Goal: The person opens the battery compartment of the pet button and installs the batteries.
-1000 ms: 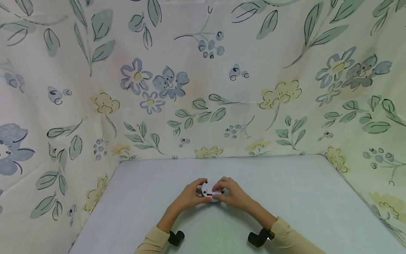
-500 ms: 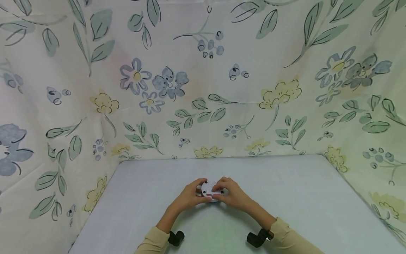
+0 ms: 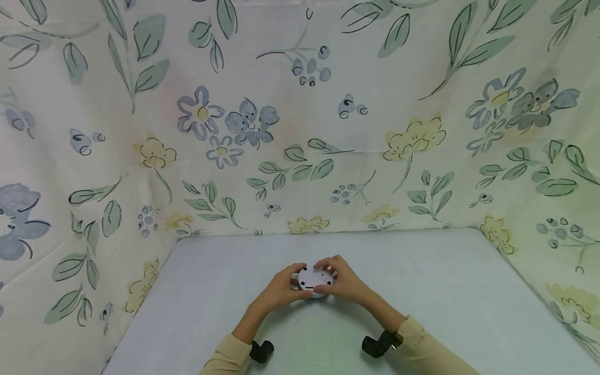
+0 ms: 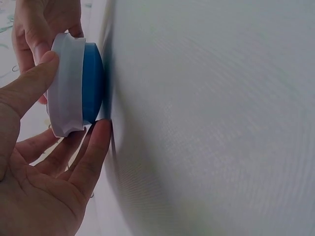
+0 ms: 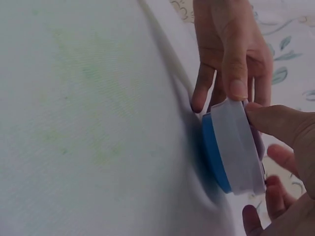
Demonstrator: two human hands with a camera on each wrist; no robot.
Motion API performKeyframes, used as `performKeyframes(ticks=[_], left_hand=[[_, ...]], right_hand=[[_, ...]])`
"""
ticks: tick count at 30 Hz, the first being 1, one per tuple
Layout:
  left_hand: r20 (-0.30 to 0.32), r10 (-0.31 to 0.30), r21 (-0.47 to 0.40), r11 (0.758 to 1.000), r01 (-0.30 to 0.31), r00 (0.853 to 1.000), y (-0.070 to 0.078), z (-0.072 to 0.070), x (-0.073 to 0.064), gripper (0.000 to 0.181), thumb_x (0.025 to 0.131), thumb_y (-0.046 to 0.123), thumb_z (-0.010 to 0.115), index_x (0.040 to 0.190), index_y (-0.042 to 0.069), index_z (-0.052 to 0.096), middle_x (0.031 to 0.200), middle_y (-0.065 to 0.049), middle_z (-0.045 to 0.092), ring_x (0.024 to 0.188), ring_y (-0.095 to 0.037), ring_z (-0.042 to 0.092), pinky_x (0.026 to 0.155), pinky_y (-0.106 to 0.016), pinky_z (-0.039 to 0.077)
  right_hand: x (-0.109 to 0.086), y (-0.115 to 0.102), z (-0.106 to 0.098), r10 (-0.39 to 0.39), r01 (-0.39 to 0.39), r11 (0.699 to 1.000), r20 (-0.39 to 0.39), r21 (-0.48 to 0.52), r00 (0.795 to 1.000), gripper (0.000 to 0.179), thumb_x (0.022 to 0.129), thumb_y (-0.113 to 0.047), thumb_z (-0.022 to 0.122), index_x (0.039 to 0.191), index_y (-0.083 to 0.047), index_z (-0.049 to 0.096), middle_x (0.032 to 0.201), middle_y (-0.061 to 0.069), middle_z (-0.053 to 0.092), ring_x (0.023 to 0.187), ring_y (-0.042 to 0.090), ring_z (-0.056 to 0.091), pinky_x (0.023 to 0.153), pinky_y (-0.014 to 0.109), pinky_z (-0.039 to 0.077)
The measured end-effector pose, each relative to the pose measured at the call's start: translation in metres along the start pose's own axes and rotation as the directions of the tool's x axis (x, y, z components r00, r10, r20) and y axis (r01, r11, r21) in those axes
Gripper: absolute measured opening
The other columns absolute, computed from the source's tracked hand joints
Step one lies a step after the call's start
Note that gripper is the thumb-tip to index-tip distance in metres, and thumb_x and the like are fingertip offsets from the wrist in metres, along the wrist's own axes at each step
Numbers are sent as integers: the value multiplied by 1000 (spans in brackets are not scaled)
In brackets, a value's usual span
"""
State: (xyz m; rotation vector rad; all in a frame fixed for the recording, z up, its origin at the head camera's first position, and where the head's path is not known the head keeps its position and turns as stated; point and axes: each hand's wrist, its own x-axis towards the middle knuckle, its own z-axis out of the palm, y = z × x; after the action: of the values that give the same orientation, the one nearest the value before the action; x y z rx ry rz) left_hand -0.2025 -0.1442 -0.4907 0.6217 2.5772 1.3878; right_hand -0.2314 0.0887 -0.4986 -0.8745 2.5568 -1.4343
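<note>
A round white device with a blue base lies blue side down on the white cloth. Its white upper face carries small dark feet, tiny holes and a thin dark slot near the front. My left hand holds the device from the left, thumb on the near rim and fingers round the side. From the right, my right hand grips it, thumb over the near edge of the face and fingers bent at the far right rim. Part of the right side is hidden behind those fingers.
The white-covered table spreads around both hands. Behind it and at the sides hangs a cream curtain with printed flowers and leaves. Black wrist cameras are strapped below both hands.
My right fingers have lifted off the middle of the upper face and spread to the far right rim. The brownish slot seen earlier now shows as a thin dark line. The left hand keeps its place.
</note>
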Motion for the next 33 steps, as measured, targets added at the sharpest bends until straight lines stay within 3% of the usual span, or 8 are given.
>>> performKeyframes(ticks=[3,6,11,16,20,26,33], left_hand=[[-4,-12,3,1000,12,1000,1,0,0,71,88,21,83,146,0,47,140,-16,54,107,-28,63,83,-33,56],[-6,-14,13,1000,14,1000,0,0,0,72,88,21,83,146,0,47,140,-16,54,106,-28,63,83,-34,56],[-12,5,33,999,-4,1000,-1,2,0,73,89,20,82,147,-2,45,143,-19,51,107,-28,62,86,-37,55],[-10,23,32,999,-23,1000,2,1,-1,73,88,14,82,147,-5,44,140,-22,50,105,-29,61,88,-43,54],[1,15,17,1000,-15,1000,5,0,-2,74,89,14,81,148,-6,42,138,-22,51,105,-29,60,89,-44,53],[-1,2,12,1000,-2,1000,2,0,-3,73,91,17,79,150,-6,41,143,-22,49,109,-29,61,90,-40,54],[-24,11,-28,1000,-12,1000,1,-1,-4,72,91,16,79,150,-4,43,143,-21,50,111,-31,61,89,-40,54]], right_hand=[[1,-1,-2,84,-85,995,32,46,996,70,82,-29,89,140,-9,56,135,14,49,118,33,51,96,50,47],[4,-1,-4,128,-136,986,86,91,988,80,83,-30,88,147,-4,49,141,15,51,121,33,53,100,52,45],[6,-2,-7,141,-161,973,125,165,982,72,82,-22,88,141,1,53,132,10,58,111,26,55,95,46,46],[11,-3,-6,198,-216,951,98,220,975,60,82,-14,87,134,-1,60,122,7,62,103,24,57,87,38,47],[14,0,-5,238,-254,941,98,225,966,54,85,-14,85,132,-3,63,123,6,63,106,24,57,90,40,47],[10,1,-7,189,-218,955,155,199,970,68,86,-23,85,143,-1,54,140,11,55,119,28,53,102,52,43],[2,-1,-13,102,-142,975,218,174,971,85,85,-24,86,151,3,41,152,16,43,130,34,47,107,56,39]])
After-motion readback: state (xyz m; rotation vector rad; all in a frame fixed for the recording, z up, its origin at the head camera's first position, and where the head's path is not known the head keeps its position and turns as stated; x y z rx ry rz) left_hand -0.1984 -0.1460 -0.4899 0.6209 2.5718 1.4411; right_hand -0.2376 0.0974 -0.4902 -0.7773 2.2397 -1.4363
